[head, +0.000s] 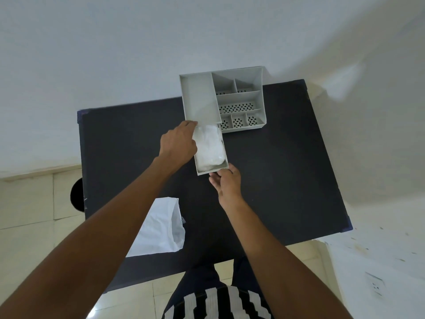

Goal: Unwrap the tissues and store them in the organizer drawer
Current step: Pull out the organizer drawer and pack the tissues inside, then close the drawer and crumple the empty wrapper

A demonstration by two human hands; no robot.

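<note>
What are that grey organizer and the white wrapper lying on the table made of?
The organizer looks like matte grey moulded plastic: thin rigid walls and perforated compartment floors. The wrapper near the table edge seems to be thin white plastic film, limp and creased with a faint sheen, though it might be paper.

One camera on the person's head, looking down and forward, high above the black flat table (276,180), both arms reaching away below it

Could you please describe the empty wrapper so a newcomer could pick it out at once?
On the black table, look at the near left edge, well away from the grey organizer. The wrapper lies flat there, partly behind the left forearm. It is white, crinkled and limp, unlike the tissues in the open drawer.
</note>
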